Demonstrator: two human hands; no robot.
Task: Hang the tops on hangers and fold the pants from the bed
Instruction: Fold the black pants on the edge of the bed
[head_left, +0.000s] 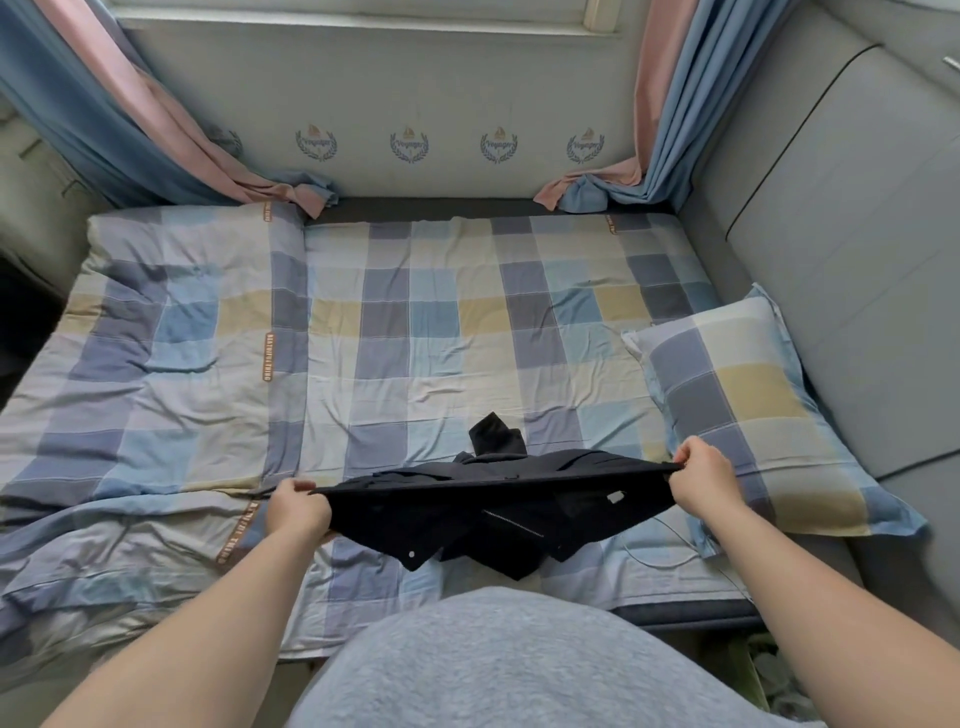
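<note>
Viewed from above: bed (415, 322) under a blue, grey and yellow checked sheet, filling nearly the whole view. Matching pillow (748, 410) at the right edge, folded quilt (156, 322) in the same check on the left, blue and pink curtains (660, 104) pooled at both far corners below a window. No hangers anywhere in sight.

Held over the near edge of the bed, just ahead of a grey-clad torso: dark pants (483, 499), pulled taut sideways by the waistband. Button, short zip and small white label visible on the near side (opened fly, most likely), with the legs bunched behind on the sheet and one dark end poking up toward the middle of the bed.

Left hand (298, 506) closed around the left end of the waistband, fingers curled over the edge. Right hand (701, 475) pinching the right end between thumb and fingers. Both grips closed on cloth, bare forearms stretched forward.

Judged from the sag and creases: soft, limp, light fabric, unable to hold any shape unaided and unlikely to slip. Best taken at the two waistband corners, as done at that moment, then spread flat on the sheet with the legs straightened before any fold. Folding itself apparently not yet begun.
</note>
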